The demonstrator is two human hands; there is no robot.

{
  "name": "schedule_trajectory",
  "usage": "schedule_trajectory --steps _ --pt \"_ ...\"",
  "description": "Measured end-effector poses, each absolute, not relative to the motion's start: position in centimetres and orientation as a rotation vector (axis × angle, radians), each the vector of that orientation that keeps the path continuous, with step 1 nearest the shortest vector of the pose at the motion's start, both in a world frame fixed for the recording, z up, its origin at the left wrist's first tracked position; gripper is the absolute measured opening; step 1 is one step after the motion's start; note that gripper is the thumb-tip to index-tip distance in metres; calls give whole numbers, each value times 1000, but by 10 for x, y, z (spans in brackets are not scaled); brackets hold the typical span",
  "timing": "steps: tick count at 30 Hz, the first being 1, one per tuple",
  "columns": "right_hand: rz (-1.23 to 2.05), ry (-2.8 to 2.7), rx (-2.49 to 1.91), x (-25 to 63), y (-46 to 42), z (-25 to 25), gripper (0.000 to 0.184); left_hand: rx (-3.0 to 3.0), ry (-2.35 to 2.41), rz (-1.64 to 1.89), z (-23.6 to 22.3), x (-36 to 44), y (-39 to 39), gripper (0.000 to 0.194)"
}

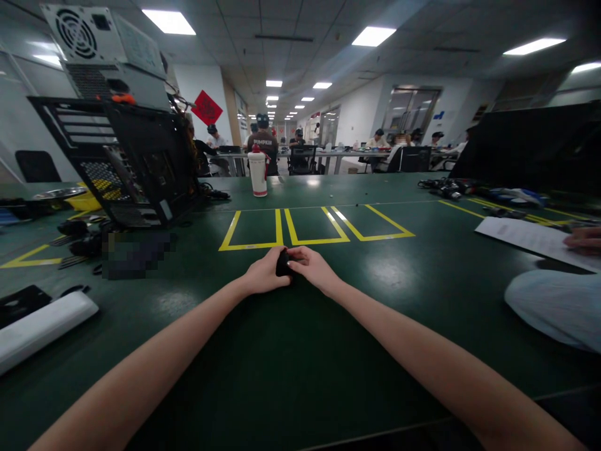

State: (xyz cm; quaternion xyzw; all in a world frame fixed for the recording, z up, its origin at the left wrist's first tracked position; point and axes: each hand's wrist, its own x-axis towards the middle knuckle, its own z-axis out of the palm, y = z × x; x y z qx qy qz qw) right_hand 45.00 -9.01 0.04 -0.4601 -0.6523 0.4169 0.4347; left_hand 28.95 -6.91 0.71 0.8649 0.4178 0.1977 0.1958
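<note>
Both my arms reach forward over a dark green table (300, 351). My left hand (263, 275) and my right hand (313, 268) meet at the middle, fingers closed around a small black object (283, 264) that rests on or just above the tabletop. Most of the object is hidden by my fingers, so I cannot name it. Just beyond my hands lie three yellow tape outlines (314, 227) on the table.
An opened black computer case (136, 163) with a grey box on top stands at the left. A white cup (257, 173) stands behind the outlines. A white roll (42, 326) lies at the near left. Another person's hand (583, 238) rests on paper (526, 237) at the right.
</note>
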Motion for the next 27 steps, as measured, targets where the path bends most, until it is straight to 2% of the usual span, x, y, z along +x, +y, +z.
schedule_trajectory --steps 7,13,18,23,27 --pt "983 -1722 -959 442 -129 3 30 2627 1014 716 3 270 -99 64" --pt "1073 -1675 -892 444 -123 -1 32 2687 1044 793 -1 275 -102 61" --pt "1137 -1568 -889 444 -121 0 21 2680 1036 805 -1 277 -101 62" --pt "1199 -1485 -1004 446 -118 -1 33 2672 965 783 4 276 -105 62" --pt "1246 -1558 -934 450 -116 -1 30 2660 968 730 10 276 -110 61"
